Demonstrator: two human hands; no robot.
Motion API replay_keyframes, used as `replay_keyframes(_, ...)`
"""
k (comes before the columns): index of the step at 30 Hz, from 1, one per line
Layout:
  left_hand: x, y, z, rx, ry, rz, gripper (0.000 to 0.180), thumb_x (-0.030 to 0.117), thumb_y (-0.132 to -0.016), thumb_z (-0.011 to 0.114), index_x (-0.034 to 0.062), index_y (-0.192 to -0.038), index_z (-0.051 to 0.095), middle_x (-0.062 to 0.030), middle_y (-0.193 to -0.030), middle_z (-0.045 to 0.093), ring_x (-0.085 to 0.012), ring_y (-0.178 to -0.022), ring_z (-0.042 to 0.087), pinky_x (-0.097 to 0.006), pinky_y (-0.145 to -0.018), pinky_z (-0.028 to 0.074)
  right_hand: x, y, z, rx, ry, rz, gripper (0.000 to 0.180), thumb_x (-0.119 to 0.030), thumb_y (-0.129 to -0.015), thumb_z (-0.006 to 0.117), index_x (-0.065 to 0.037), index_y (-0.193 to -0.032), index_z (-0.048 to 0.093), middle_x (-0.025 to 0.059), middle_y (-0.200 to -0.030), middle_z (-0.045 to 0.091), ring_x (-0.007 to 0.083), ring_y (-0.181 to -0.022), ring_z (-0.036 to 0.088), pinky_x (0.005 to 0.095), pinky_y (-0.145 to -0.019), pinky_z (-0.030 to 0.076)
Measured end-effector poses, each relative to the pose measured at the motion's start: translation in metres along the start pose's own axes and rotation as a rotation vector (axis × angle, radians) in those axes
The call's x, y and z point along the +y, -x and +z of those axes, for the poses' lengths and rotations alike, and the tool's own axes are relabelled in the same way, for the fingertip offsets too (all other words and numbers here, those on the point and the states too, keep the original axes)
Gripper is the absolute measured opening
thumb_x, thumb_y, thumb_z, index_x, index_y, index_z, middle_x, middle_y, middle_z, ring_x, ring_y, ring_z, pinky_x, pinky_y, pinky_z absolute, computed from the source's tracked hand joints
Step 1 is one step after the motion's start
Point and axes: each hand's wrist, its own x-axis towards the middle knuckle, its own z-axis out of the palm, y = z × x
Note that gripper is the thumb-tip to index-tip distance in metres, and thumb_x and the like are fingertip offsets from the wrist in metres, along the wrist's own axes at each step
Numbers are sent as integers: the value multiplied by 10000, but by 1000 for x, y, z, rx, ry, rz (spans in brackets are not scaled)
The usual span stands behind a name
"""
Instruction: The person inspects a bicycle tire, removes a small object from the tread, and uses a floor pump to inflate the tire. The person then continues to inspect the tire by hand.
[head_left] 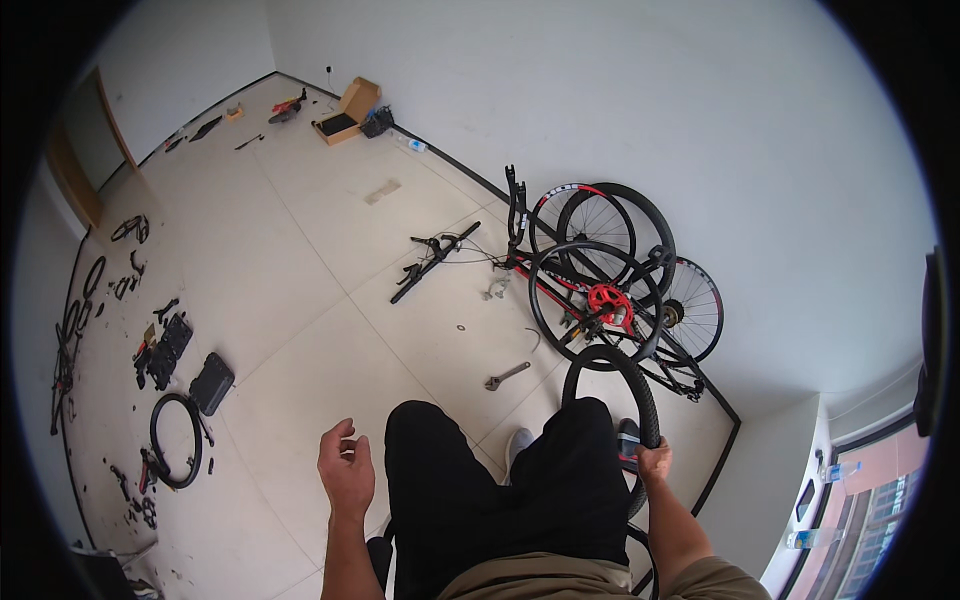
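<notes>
I am seated, and my right hand (655,461) is closed around a black knobbly bicycle tyre (643,393), which stands upright beside my right knee. My leg hides part of the tyre's lower half. Off to the left of my left knee, my left hand (347,468) hangs in the air with its fingers loosely bent and apart, holding nothing. An adjustable wrench (508,376) lies on the floor ahead of my knees. Beyond the tyre, a black and red bicycle frame (540,273) lies by the wall with its red chainring (610,305) facing up.
Spoked wheels (708,300) lean among the frame parts. Handlebars (436,262) with cables rest on the tiles. At the left are an open tool case (165,350), a closed black case (211,383) and a tyre (157,440). A cardboard box (345,115) sits far off.
</notes>
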Motion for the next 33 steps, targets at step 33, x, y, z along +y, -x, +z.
replay_keyframes(33, 2, -2, -7, 111, -136, 17, 481, 0, -883, 589, 30, -1360, 540, -125, -1307, 580, -269, -1164, 564, -419, -959, 455, -16, 7, -2, 8, 51, 8, 420, -204, -642, 706, 11, -1000, 670, 202, -843, 704, 347, -811, 687, 428, -804, 529)
